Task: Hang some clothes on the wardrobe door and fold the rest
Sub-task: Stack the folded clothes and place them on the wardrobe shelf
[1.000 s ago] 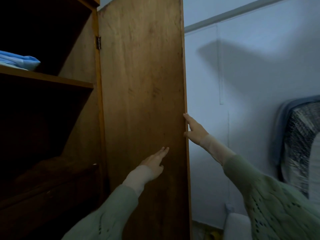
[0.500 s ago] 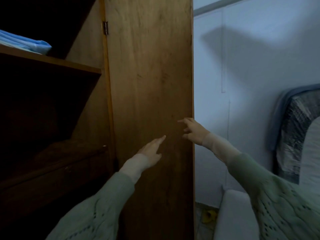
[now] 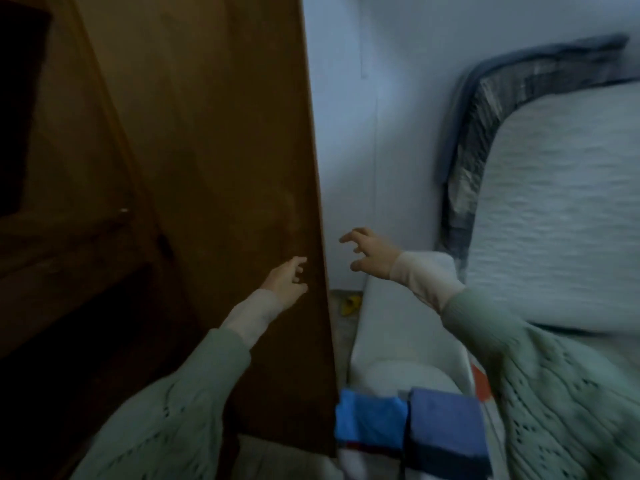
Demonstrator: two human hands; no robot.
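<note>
Hands hold nothing: left hand [image 3: 285,280] loosely curled before the wardrobe door [image 3: 221,168] at frame centre, right hand [image 3: 369,253] claw-spread beside its edge, folded blue clothes [image 3: 408,429] at bottom centre.

the frame is dim and bluish, with the pale wall [image 3: 381,98] the brightest area and the wardrobe's interior [image 3: 20,98] at far left sunk into near-black where no detail can be read. motion blur softens everything: the left hand [image 3: 285,282] and right hand [image 3: 372,254] have smeared fingers, the wood grain of the wardrobe door [image 3: 214,168] is washed out, and the blue folded clothes [image 3: 408,427] at the bottom edge show as soft blocks of colour. wide-angle distortion makes the door's edge lean and bends the mattress [image 3: 561,202] at right into a curve, and there is no glare or hard-edged shadow anywhere.
</note>
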